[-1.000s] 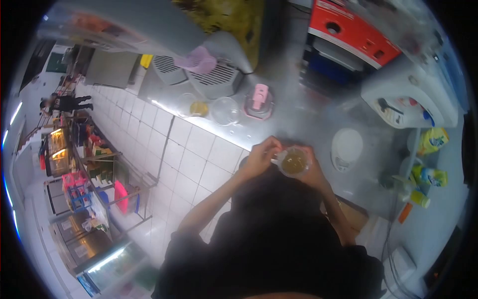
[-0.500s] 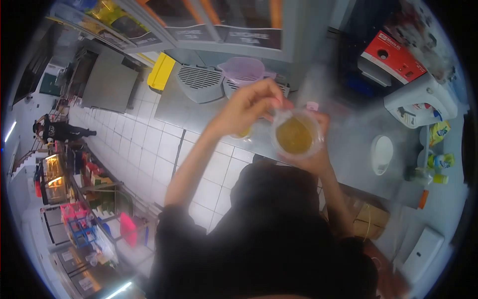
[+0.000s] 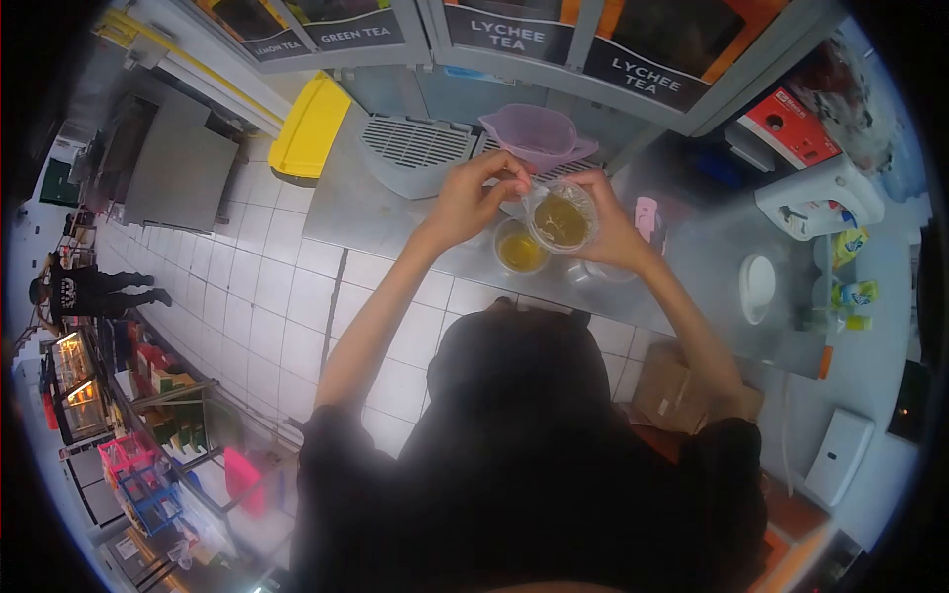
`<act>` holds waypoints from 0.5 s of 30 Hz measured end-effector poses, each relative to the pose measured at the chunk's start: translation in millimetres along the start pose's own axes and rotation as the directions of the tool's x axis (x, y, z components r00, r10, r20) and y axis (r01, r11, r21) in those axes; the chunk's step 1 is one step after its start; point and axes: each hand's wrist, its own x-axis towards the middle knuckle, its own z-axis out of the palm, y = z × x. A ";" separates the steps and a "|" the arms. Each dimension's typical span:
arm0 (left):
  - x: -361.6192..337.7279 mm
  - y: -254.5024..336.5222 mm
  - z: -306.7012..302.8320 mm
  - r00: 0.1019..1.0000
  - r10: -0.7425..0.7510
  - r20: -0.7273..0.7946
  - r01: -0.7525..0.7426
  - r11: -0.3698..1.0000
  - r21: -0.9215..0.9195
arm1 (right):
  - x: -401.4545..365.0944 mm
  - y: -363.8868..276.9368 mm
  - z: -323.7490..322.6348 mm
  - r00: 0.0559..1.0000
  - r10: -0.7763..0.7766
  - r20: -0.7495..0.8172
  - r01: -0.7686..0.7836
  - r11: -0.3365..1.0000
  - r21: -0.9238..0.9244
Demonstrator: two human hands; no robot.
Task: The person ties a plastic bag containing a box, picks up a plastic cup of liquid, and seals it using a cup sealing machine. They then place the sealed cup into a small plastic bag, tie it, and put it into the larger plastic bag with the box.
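My right hand [image 3: 615,229] is wrapped round a clear plastic cup [image 3: 563,216] of yellow-brown liquid, held up above the counter. Crinkled clear plastic [image 3: 535,196] shows at the cup's rim on the left. There my left hand [image 3: 469,198] pinches its edge between thumb and fingertips. Just below and left of the held cup, another clear cup [image 3: 520,249] of yellow liquid stands at the counter's front edge. Beyond my hands, a translucent pink-purple jug [image 3: 539,135] rests on a grey slotted drip tray [image 3: 420,146].
Dispensers labelled lychee tea [image 3: 509,38] stand behind the steel counter [image 3: 692,287]. To the right are a white plastic jug [image 3: 816,203], a white oval object [image 3: 757,289] and a red box [image 3: 791,124]. A yellow bin lid [image 3: 308,128] lies left. Another person [image 3: 94,289] stands far left.
The view has shifted, showing more of the dispensers. The held cup has moved slightly up and left in view, and the second cup, mostly hidden before, now shows. Both hands keep their hold.
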 end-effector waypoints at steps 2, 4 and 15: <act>-1.1 -5.7 1.1 0.999 0.037 -0.035 -0.035 0.999 0.039 | 1.6 -0.7 -2.3 1.000 0.006 0.008 -0.006 0.998 -0.062; -2.2 -8.2 0.2 0.995 0.076 -0.065 -0.070 0.994 0.086 | 5.4 -6.5 -4.6 1.000 0.009 0.011 -0.008 0.993 -0.120; -19.4 -26.1 1.0 0.994 0.086 -0.063 -0.075 0.984 0.161 | 10.7 -13.0 2.4 0.985 -0.160 0.068 0.174 0.913 -0.368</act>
